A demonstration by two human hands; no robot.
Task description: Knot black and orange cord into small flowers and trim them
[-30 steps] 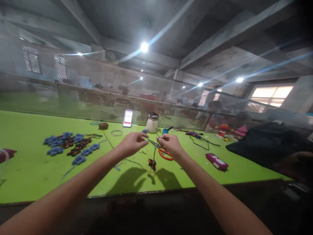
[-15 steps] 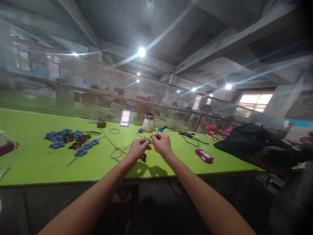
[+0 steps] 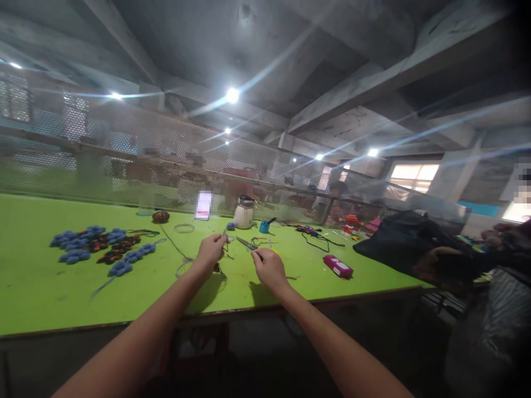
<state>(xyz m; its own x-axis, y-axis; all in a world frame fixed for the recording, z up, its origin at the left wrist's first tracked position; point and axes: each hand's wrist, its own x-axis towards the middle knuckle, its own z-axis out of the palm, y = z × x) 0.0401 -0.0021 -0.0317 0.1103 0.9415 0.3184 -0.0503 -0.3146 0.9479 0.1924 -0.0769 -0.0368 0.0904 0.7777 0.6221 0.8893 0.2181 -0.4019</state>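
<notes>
My left hand (image 3: 211, 251) is closed, pinching a dark cord (image 3: 225, 247) near its fingertips. Below it, a small dark orange-and-black piece (image 3: 217, 267) shows, partly hidden by the hand. My right hand (image 3: 269, 269) is closed round the handle end of the scissors (image 3: 246, 243), whose blades point away to the left, toward the left hand. Most of the handles are covered by the fingers. To the left lie blue knotted flower pieces (image 3: 121, 268) and dark orange-and-black ones (image 3: 120, 250). A thin strand runs from a brown ball of cord (image 3: 160, 216) toward the left hand.
Along the back of the green table (image 3: 136, 293) stand a phone (image 3: 203, 205), a cream jar (image 3: 244, 213) and a teal container (image 3: 264, 226). A magenta box (image 3: 338, 266) lies right. Beyond it are a black bag (image 3: 390, 240) and another person's arm (image 3: 440, 265). A mesh partition borders the back.
The hands met at the cord, then parted. My left hand moved left with the cord; my right hand let go of it and took the scissors from the table. The view shifted slightly right.
</notes>
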